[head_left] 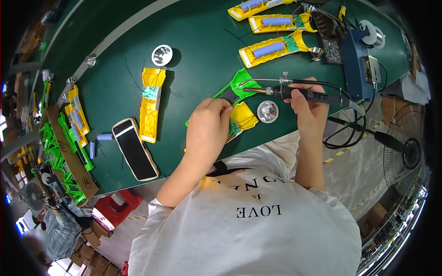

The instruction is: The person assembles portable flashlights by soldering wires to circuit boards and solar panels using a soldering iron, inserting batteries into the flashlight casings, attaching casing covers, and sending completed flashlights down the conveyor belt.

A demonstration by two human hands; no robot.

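Observation:
My right hand is wrapped round a soldering iron with a thin feed tube mounted above it. The iron's tip reaches over the wide end of a green plastic housing. My left hand is closed in a pinch at that housing; what lies between its fingertips is hidden. Under and beside this hand is a yellow flashlight housing with a green circuit board, partly covered. A round reflector sits just right of it.
Yellow housings with blue batteries lie at the back. Another yellow housing, a reflector and a phone lie left. A cardboard box holds green parts. A blue soldering unit and solder spool stand right.

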